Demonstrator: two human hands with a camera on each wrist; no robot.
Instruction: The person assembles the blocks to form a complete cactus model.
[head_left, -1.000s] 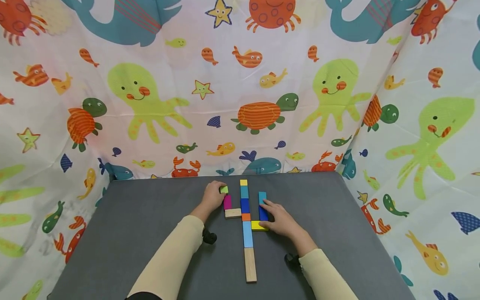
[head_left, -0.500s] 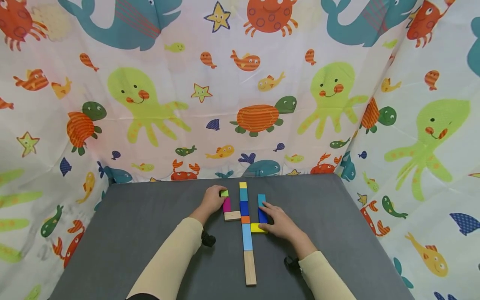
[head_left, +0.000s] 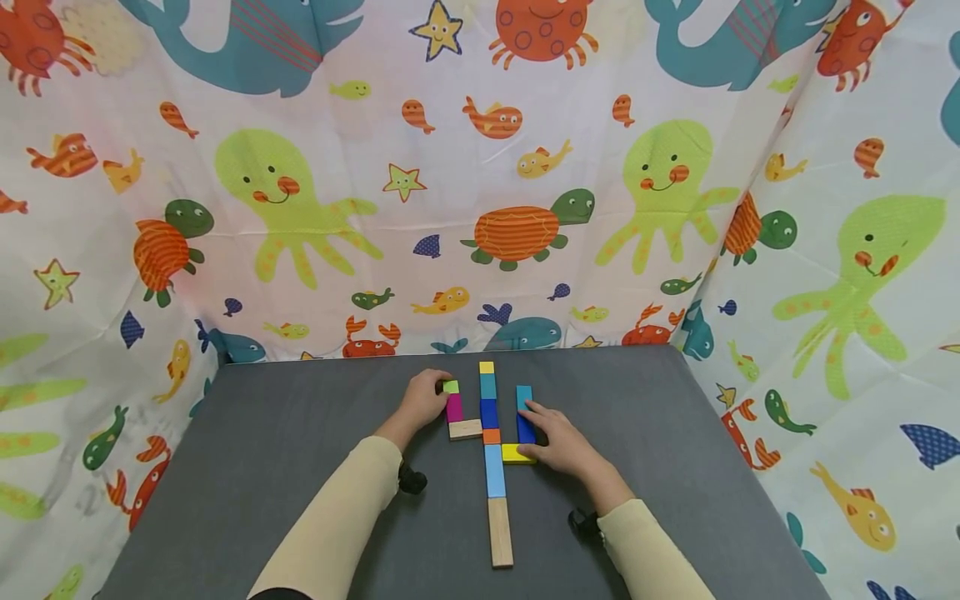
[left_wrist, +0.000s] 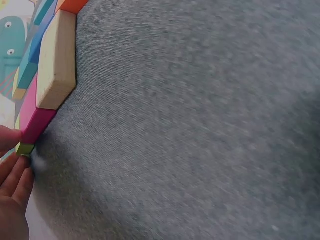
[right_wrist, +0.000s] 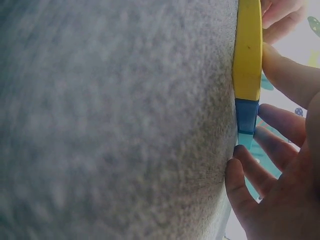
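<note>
Wooden blocks lie in a cross-like layout on the grey table. My left hand point(head_left: 423, 398) is at the far left end, its thumb and fingers pinching a small lime-green block point(left_wrist: 25, 148) against the end of a magenta block point(left_wrist: 37, 117). A plain wood block point(head_left: 466, 429) joins these to the central column. My right hand point(head_left: 558, 442) rests its fingers along the right side of a dark blue block point(head_left: 526, 429) and a light blue block point(head_left: 523, 396). Its thumb touches a yellow block point(right_wrist: 247, 55). The fingers are spread and relaxed.
The central column runs from a small yellow block point(head_left: 487, 367) through teal point(head_left: 488, 386), blue point(head_left: 489, 413), orange point(head_left: 491, 437) and light blue point(head_left: 495, 471) blocks to a long plain wood block point(head_left: 500, 533). Behind the table point(head_left: 300, 467) hangs a sea-animal curtain point(head_left: 450, 183).
The lime-green block now sits in line against the magenta block, having shifted slightly. Both hands stay almost in place; the head view tilts a little.
</note>
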